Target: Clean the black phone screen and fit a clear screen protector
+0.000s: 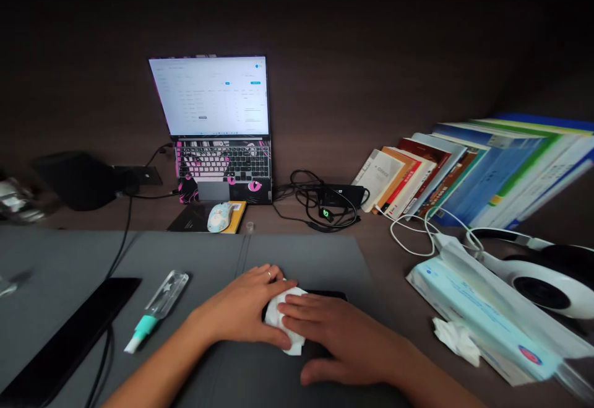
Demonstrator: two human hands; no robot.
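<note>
A crumpled white tissue (288,341) lies on a flat black object (331,295), whose far right edge shows; its kind is mostly hidden. My right hand (346,337) presses the tissue down with its fingers stretched over it and its thumb apart. My left hand (241,306), with a ring on one finger, grips the black object's left side, thumb at the near side and fingers at the far side, also touching the tissue. To the left, a clear spray bottle (167,293) with a mint-green top lies on the grey desk mat (306,253).
An open laptop (223,169) stands at the back, with a mouse (219,217) before it. Tangled cables and a power adapter (341,195) lie beside it. At right are leaning books (501,166), headphones (542,290), a tissue pack (482,315) and a crumpled tissue (457,340). A long black object (69,340) lies left.
</note>
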